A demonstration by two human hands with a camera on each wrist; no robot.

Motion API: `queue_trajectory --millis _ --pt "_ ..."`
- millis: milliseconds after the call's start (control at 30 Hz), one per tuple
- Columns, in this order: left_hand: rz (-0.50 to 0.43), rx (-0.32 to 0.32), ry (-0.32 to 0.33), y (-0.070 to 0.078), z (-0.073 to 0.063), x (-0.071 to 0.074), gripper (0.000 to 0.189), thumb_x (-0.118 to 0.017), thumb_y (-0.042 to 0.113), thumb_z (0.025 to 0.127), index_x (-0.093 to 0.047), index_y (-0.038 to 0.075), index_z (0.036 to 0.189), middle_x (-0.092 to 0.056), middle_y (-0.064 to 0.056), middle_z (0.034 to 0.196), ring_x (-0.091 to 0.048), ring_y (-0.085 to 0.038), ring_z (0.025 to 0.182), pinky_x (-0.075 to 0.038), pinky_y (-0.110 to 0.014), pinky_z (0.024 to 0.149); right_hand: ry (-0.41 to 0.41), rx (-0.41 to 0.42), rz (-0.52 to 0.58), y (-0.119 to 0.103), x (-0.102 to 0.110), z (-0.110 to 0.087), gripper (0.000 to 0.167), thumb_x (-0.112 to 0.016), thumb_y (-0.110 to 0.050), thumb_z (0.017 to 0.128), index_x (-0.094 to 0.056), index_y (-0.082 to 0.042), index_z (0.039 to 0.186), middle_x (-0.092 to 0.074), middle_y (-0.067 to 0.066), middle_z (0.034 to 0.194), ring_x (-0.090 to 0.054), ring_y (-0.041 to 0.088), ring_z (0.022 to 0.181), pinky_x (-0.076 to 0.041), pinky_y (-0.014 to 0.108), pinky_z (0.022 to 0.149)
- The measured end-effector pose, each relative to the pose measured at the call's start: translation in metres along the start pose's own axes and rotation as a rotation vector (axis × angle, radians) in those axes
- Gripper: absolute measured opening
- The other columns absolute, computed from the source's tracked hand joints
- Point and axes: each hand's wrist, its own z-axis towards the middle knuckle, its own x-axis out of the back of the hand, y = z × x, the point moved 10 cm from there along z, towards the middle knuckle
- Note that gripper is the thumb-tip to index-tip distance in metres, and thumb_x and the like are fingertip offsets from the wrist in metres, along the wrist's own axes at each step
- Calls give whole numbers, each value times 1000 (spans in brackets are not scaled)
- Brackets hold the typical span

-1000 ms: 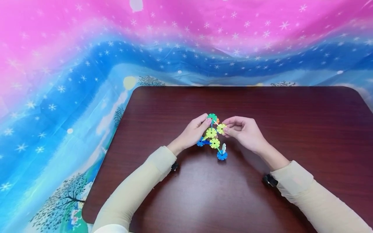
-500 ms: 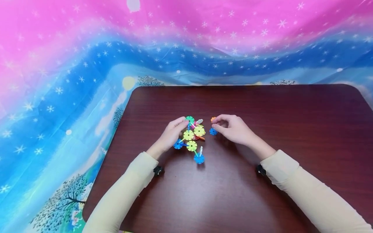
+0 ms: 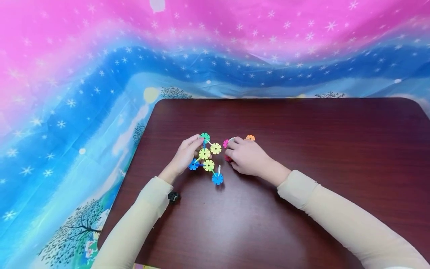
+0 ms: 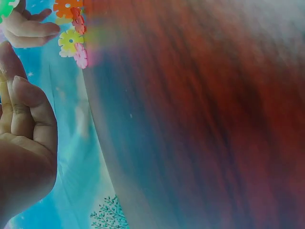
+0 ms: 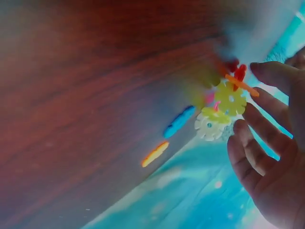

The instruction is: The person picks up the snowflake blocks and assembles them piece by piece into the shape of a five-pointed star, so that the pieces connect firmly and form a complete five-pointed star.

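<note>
My left hand [image 3: 183,155] pinches a green snowflake disc [image 3: 205,137] at the top of a linked figure of notched plastic discs. Below it hang yellow discs [image 3: 208,165], a blue disc [image 3: 193,164] at left and another blue disc [image 3: 217,179] at the bottom. My right hand [image 3: 250,157] reaches over a second group of discs. In the right wrist view its fingers are spread and loosely bent around an orange disc [image 5: 242,86], a red disc [image 5: 239,76], a yellow disc [image 5: 231,98] and a white disc [image 5: 209,125]. The head view mostly hides this group.
An orange disc [image 3: 250,138] lies on the brown table [image 3: 319,149] behind the right hand. In the right wrist view a blue disc [image 5: 179,121] lies near it. A patterned cloth [image 3: 235,56] hangs behind the table.
My left hand has carried the figure leftward. My right hand has let go of its yellow disc, passed near the orange and blue discs, and moved left over the other group.
</note>
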Motion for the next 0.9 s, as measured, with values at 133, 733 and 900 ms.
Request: queue_trajectory --millis 133,733,900 --pt "-35 4 3 0 2 -3 41 -48 26 111 -44 -6 86 -34 -13 74 -37 -26 64 -33 -32 62 -33 25 -92 -4 -10 3 12 -71 -9 85 -74 -9 96 -69 7 102 -67 30 97 -57 40 75" --pt "-142 -27 -53 6 -1 -23 17 -69 17 101 -57 7 95 -65 -3 74 -64 -13 72 -49 -26 67 232 -215 208 39 29 -27 7 -74 -17 87 -77 -11 88 -71 1 94 -61 24 89 -54 38 79" --pt "-157 -44 -44 11 -3 -32 24 -73 11 97 -50 7 94 -64 -8 73 -61 -14 68 -45 -26 61 326 -283 313 53 40 -43 5 -74 -13 86 -76 -12 91 -72 -1 92 -58 21 84 -51 37 75"
